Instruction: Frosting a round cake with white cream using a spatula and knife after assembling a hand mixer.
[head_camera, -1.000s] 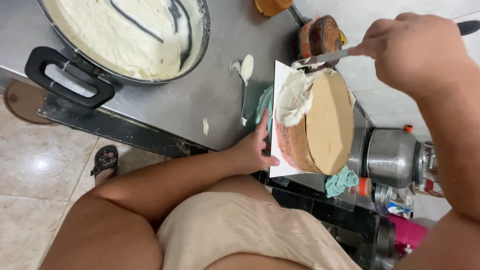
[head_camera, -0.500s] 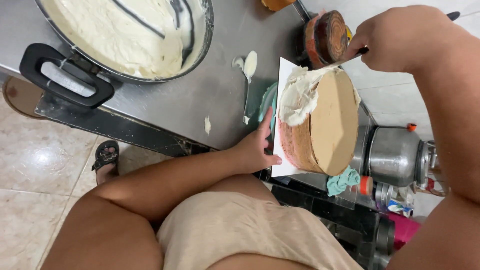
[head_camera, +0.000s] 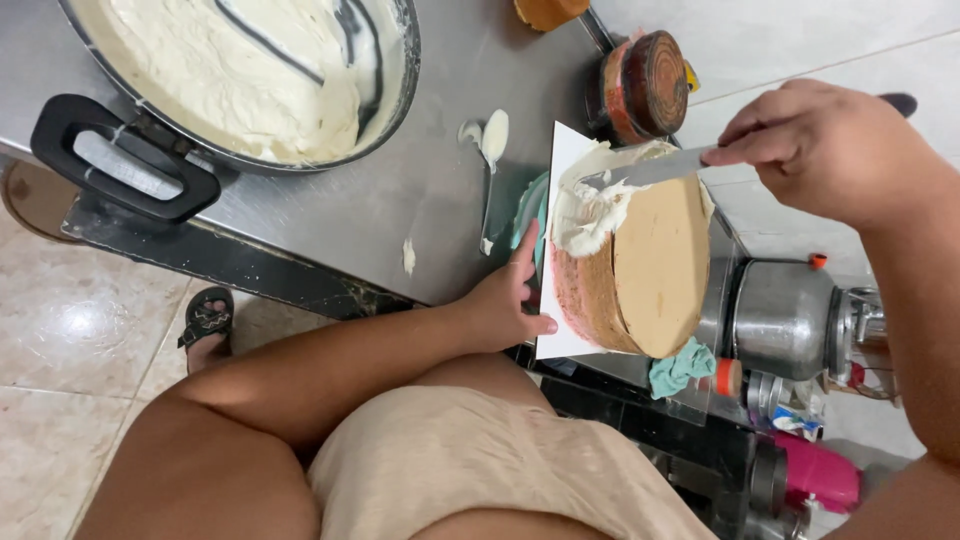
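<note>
cake (head_camera: 660, 265), round and tan, is seen from above on a white board (head_camera: 562, 150) at the edge of a steel counter (head_camera: 400, 200). white cream (head_camera: 590, 205) is heaped on one side of the cake's top and partly down its pinkish side. a spatula (head_camera: 660, 165) with a long metal blade is held in the right hand (head_camera: 820, 150), whose fingers are closed firmly around the handle; the blade is laid across the cream, touching it. the left hand (head_camera: 510, 300) is rested against the near edge of the white board, with the fingers spread open and the thumb pressed on the board, so nothing is gripped by it. a teal turntable (head_camera: 530, 205) is glimpsed under the board, beside the left fingers.

a large metal pan (head_camera: 390, 110) filled with more white cream is placed on the counter, well apart from the cake, and a black handle (head_camera: 120, 155) is stuck out over the counter's edge. a spoon (head_camera: 492, 150) smeared with cream is laid between the pan and the board. a brown jar (head_camera: 645, 85) is set just beyond the cake. a steel pot (head_camera: 790, 320) and a teal cloth (head_camera: 680, 368) are seen beside the cake, lower down. a sandalled foot (head_camera: 208, 320) is shown on the tiled floor (head_camera: 70, 340).
</note>
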